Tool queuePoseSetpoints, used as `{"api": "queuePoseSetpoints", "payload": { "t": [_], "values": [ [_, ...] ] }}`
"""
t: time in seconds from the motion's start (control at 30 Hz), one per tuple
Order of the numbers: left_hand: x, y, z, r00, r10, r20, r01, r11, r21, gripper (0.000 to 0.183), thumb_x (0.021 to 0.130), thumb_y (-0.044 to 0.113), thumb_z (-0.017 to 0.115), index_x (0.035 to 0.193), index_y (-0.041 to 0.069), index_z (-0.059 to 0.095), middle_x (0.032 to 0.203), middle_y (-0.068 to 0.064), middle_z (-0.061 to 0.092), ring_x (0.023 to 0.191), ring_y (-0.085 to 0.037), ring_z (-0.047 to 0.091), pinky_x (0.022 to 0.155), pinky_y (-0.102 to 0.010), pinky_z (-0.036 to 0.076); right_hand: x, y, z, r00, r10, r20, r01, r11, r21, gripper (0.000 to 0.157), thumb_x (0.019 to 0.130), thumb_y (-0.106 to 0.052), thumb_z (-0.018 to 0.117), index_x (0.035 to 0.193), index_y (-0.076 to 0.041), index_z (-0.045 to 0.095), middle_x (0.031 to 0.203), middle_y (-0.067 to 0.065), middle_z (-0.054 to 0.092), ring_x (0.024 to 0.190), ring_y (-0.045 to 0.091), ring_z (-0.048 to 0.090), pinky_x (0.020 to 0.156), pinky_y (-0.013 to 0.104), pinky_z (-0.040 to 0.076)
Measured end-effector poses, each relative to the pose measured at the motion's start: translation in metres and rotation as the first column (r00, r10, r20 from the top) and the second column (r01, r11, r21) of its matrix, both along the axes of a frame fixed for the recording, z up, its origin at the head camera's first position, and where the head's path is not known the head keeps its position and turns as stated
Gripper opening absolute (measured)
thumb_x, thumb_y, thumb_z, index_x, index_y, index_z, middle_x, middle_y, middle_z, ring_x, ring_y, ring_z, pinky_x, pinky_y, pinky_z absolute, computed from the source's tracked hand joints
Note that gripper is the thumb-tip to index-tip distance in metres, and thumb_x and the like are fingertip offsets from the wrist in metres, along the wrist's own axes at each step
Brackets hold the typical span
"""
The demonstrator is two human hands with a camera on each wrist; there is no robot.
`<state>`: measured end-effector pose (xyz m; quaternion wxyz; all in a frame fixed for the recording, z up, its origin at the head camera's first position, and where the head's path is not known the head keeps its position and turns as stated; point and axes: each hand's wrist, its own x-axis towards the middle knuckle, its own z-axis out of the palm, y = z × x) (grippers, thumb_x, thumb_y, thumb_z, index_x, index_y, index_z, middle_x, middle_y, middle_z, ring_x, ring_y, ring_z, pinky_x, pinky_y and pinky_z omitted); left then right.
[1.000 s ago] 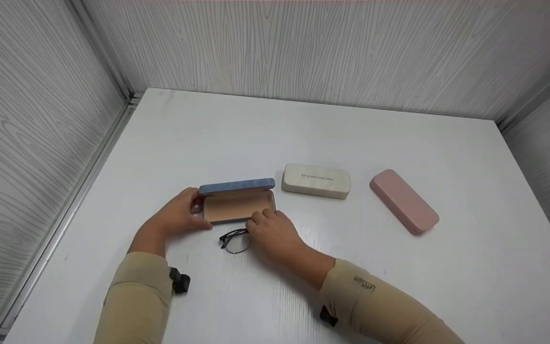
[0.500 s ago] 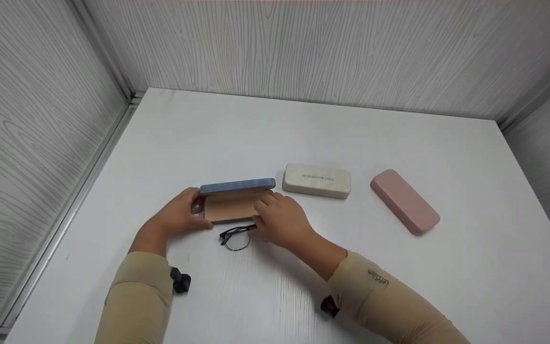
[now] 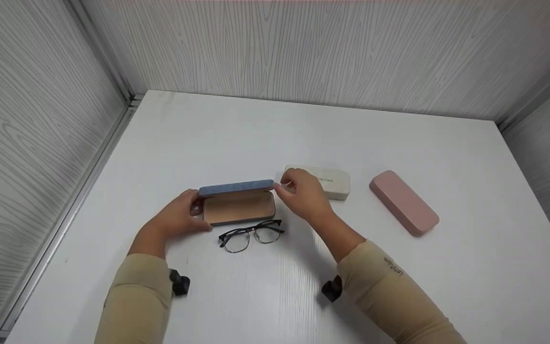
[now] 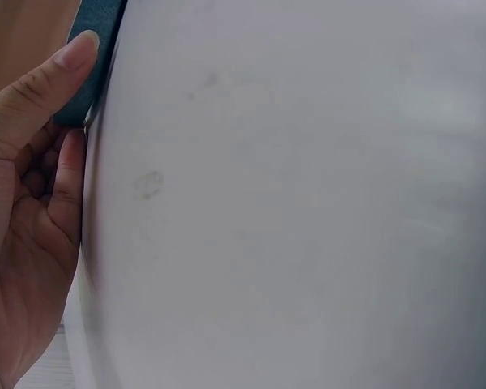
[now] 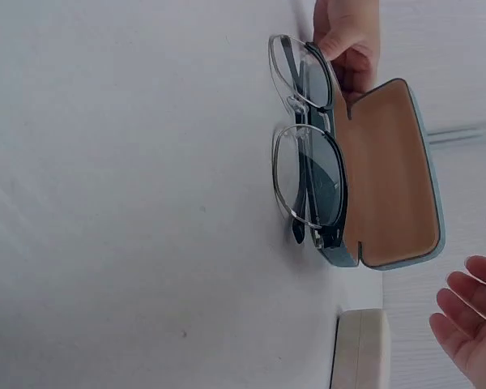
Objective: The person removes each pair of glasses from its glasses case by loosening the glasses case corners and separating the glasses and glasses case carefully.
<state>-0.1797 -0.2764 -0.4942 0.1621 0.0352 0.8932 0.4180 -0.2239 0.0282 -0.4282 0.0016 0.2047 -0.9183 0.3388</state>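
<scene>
A blue glasses case (image 3: 237, 188) with a tan lining stands with its lid raised, its inside facing the person in the head view. My left hand (image 3: 177, 215) grips the left end of this case; the left wrist view shows the thumb on its front wall. In front of the case, black-framed glasses (image 3: 251, 230) lie on the table with their temples folded. My right hand (image 3: 307, 193) hovers by the lid's right corner, holding nothing. In the right wrist view its loosely bent fingers (image 5: 470, 304) are apart from the lid.
A cream glasses case (image 3: 339, 184) lies behind my right hand, partly hidden by it. Farther right, a pink glasses case (image 3: 404, 203) rests at an angle, closed. Grey wood-patterned walls (image 3: 275, 48) border the white table (image 3: 237, 306) at the back and sides.
My right hand has let go of the glasses and moved up and right to the lid's corner, leaving the glasses fully in view. The left hand has stayed on the case.
</scene>
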Motion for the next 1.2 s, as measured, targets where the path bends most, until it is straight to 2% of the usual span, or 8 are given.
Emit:
{"api": "queuePoseSetpoints", "payload": {
  "t": [0.13,0.33,0.47,0.67,0.77,0.93,1.07,1.2],
  "values": [
    [-0.001,-0.001,-0.001,1.000,-0.018,-0.016,0.018,1.000,-0.001,0.094,0.068,0.034,0.080,0.140,0.003,0.027,0.133,-0.011,0.036,0.125,-0.027,0.040,0.099,-0.036,0.040,-0.007,0.001,-0.005,0.991,-0.054,0.125,0.065,0.994,-0.087,0.026,0.088,-0.037,0.059,0.095,-0.012,0.061,0.099,0.001,0.060,0.096,0.019,0.059,0.080,0.032,0.050],
    [-0.001,-0.001,-0.001,1.000,-0.009,-0.010,0.009,1.000,0.004,0.096,0.067,0.034,0.081,0.140,0.004,0.027,0.134,-0.011,0.036,0.124,-0.028,0.040,0.099,-0.037,0.040,-0.013,-0.002,-0.010,0.968,-0.083,0.235,0.124,0.979,-0.161,0.035,0.086,-0.043,0.059,0.104,-0.013,0.062,0.107,0.002,0.062,0.102,0.019,0.058,0.080,0.034,0.051],
    [-0.001,0.000,0.000,1.000,-0.002,-0.012,0.002,1.000,-0.003,0.095,0.067,0.032,0.081,0.140,0.003,0.027,0.134,-0.012,0.036,0.124,-0.028,0.040,0.099,-0.036,0.040,-0.014,-0.004,-0.014,0.945,-0.044,0.325,0.119,0.969,-0.217,0.043,0.086,-0.046,0.058,0.114,-0.013,0.060,0.114,0.003,0.059,0.109,0.019,0.054,0.086,0.035,0.048],
    [-0.001,0.002,0.001,1.000,0.003,-0.008,-0.003,1.000,-0.015,0.094,0.067,0.030,0.081,0.139,0.003,0.028,0.134,-0.012,0.036,0.124,-0.028,0.040,0.101,-0.038,0.039,-0.014,-0.009,-0.020,0.885,0.071,0.460,0.070,0.957,-0.282,0.060,0.087,-0.050,0.055,0.132,-0.011,0.047,0.129,0.007,0.050,0.122,0.022,0.044,0.097,0.040,0.041],
    [-0.002,0.003,0.002,1.000,0.004,-0.001,-0.004,1.000,-0.016,0.094,0.068,0.030,0.081,0.139,0.003,0.027,0.135,-0.012,0.036,0.125,-0.028,0.040,0.101,-0.038,0.038,-0.013,-0.010,-0.024,0.862,0.105,0.495,0.055,0.953,-0.297,0.064,0.087,-0.049,0.054,0.136,-0.010,0.042,0.136,0.010,0.043,0.126,0.023,0.039,0.100,0.042,0.037],
    [-0.002,0.003,0.002,1.000,-0.001,-0.003,0.001,1.000,-0.019,0.092,0.068,0.032,0.081,0.138,0.005,0.029,0.133,-0.010,0.037,0.125,-0.027,0.039,0.101,-0.039,0.037,-0.012,-0.013,-0.029,0.837,0.096,0.539,0.075,0.955,-0.287,0.066,0.087,-0.053,0.052,0.137,-0.011,0.042,0.140,0.007,0.040,0.129,0.021,0.036,0.104,0.039,0.034],
    [-0.001,0.001,0.001,1.000,-0.014,-0.011,0.014,1.000,-0.004,0.089,0.068,0.032,0.081,0.137,0.006,0.031,0.130,-0.009,0.039,0.123,-0.026,0.040,0.100,-0.038,0.039,-0.013,-0.016,-0.033,0.831,0.078,0.551,0.091,0.958,-0.274,0.068,0.087,-0.055,0.050,0.138,-0.010,0.041,0.140,0.006,0.041,0.129,0.020,0.035,0.105,0.038,0.033],
    [-0.002,0.001,0.000,1.000,-0.017,-0.011,0.017,1.000,0.015,0.090,0.067,0.031,0.081,0.137,0.005,0.031,0.130,-0.010,0.039,0.123,-0.027,0.041,0.100,-0.038,0.039,-0.014,-0.019,-0.034,0.840,0.056,0.540,0.104,0.960,-0.260,0.067,0.088,-0.054,0.050,0.136,-0.008,0.043,0.138,0.007,0.042,0.128,0.020,0.036,0.104,0.038,0.033]
  ]
}}
